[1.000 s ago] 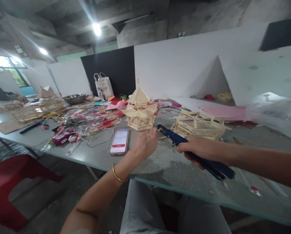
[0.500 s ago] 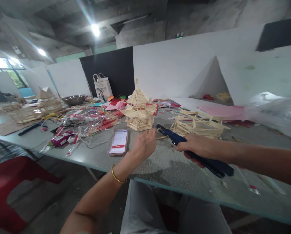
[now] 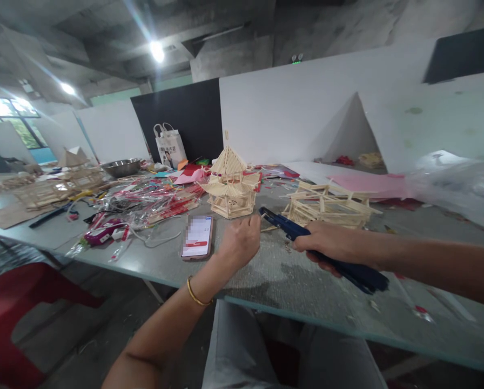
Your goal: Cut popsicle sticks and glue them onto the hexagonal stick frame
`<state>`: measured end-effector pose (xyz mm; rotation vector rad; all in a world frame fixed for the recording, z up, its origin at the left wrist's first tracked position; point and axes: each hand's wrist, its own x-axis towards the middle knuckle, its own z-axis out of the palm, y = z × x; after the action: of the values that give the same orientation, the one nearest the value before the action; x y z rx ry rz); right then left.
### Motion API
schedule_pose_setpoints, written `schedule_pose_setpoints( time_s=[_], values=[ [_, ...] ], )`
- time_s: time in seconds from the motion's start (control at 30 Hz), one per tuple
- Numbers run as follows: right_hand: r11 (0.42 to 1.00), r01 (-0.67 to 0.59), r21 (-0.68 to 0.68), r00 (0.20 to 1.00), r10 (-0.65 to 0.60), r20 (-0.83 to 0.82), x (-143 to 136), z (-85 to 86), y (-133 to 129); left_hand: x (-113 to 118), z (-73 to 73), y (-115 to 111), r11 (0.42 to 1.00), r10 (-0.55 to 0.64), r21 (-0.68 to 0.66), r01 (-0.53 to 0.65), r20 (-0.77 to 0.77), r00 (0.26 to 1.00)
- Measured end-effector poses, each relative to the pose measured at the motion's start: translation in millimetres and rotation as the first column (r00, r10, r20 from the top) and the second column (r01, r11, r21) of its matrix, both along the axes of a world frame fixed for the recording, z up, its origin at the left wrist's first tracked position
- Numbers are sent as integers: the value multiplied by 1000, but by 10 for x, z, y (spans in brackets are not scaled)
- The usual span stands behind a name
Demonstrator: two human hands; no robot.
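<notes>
My right hand is wrapped round a long dark blue stapler-like tool, whose narrow tip points left. Just left of that tip, my left hand is closed in a pinch; a tiny pale piece may show at its fingertips, too small to name. Behind my left hand stands a pagoda-shaped model of thin wooden sticks. A second stick frame, open-topped, lies behind the tool. Left of my left wrist, a phone with a lit screen rests on the table.
Plastic-wrapped red packets and a purple glue-gun-like item lie at left on the table. Farther back are a metal bowl and a printed bag. Clear plastic is at right, a red stool at lower left.
The tool's rear handles look closer together than before. Both hands stay in nearly the same place, and the view has shifted very slightly.
</notes>
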<state>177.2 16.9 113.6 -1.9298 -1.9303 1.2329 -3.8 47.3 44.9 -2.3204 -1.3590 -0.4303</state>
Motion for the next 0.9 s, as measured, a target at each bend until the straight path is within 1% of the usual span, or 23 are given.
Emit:
schedule_pose_setpoints(
  time_s=[0.17,0.4,0.5,0.57,0.7,0.77,0.83,0.87,0.9],
  values=[
    [1000,9,-27,999,-10,-47,-19,7,-15,35,-60,18,995,-33,89,35,-29,999],
    [999,42,-29,999,-43,-27,-23,-35,21,33,-134,76,972,-69,223,77,-44,997],
    [999,38,8,999,-38,-6,-32,-68,27,22,-155,85,958,-69,276,75,-31,997],
    [999,7,51,999,-10,47,-24,-97,42,22,-165,87,955,-66,288,71,-29,997],
    [987,-101,125,982,79,173,13,-145,112,42,-168,95,966,-57,251,60,-18,998],
    [979,-142,144,969,108,224,17,-146,135,53,-159,103,977,-42,210,37,22,999],
    [962,-193,193,946,131,297,5,-132,128,53,-142,111,989,-14,148,-4,119,993],
    [940,-225,256,931,129,343,-4,-124,113,48,-131,114,995,-7,104,-14,197,980],
    [906,-258,336,912,114,393,-14,-118,93,38,-120,115,998,-11,55,-6,295,956]
  ],
)
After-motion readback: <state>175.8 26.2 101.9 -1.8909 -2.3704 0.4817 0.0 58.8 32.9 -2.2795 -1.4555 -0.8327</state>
